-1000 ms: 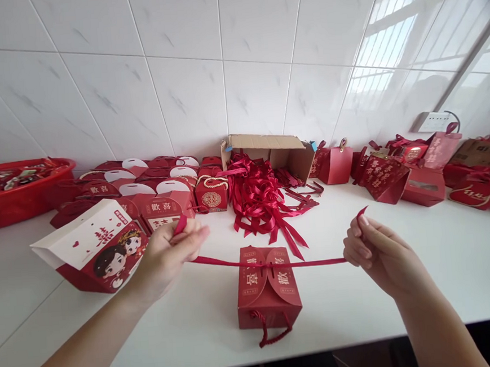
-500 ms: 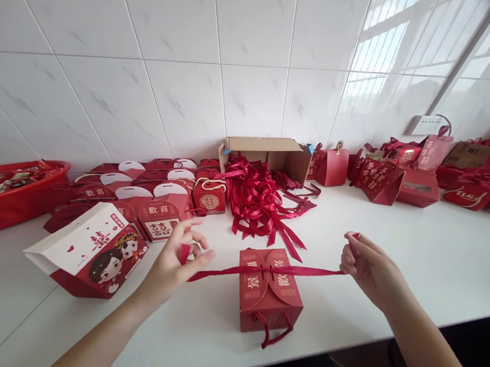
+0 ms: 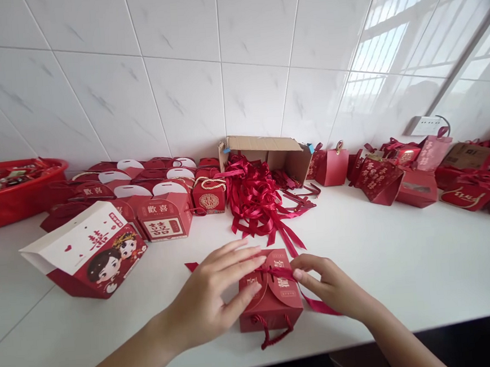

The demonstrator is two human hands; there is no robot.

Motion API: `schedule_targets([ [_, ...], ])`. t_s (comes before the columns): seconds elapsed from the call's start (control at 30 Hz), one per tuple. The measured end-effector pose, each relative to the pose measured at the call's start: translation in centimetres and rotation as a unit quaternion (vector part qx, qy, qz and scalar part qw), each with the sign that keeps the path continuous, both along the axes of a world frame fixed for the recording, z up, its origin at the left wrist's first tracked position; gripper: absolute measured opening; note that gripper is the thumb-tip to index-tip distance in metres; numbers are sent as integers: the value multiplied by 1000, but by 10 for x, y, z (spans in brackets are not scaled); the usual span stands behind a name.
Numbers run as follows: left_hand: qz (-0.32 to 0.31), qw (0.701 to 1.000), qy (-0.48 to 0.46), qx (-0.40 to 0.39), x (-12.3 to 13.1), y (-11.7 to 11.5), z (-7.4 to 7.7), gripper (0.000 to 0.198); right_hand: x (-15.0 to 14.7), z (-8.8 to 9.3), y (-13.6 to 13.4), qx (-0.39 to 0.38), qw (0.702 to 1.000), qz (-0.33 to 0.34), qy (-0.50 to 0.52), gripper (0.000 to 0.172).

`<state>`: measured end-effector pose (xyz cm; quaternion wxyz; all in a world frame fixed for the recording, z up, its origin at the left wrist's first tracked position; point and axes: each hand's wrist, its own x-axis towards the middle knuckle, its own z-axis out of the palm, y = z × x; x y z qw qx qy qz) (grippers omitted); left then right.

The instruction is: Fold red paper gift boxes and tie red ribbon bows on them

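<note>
Head view: you've dropped the taut pull, so ribbon [image 3: 321, 306] sits slack; left grip [image 3: 207, 295] spread wide over box [image 3: 272, 303], right grip [image 3: 337, 288] pinching ribbon.

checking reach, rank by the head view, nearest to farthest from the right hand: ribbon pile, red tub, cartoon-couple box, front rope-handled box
1. Front rope-handled box, just left of the right hand
2. Ribbon pile, beyond that box
3. Cartoon-couple box, well to the left
4. Red tub, at the far left
</note>
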<state>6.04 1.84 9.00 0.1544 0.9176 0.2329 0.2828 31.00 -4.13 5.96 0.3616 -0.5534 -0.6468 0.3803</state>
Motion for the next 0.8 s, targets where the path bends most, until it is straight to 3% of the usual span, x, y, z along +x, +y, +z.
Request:
schedule_targets([
  [0.23,1,999,49,1,9,0,-5,34,12,-1,0,-125,975,48,179,37],
  [0.47,15,997,72,-7,10,-3,2,33,20,11,-9,-183,969,73,151,34],
  [0.63,11,998,65,-18,12,-1,5,32,18,21,-21,-133,984,102,56,34],
  [0.8,6,999,45,-27,13,-3,6,30,15,24,-25,-108,971,81,196,31],
])
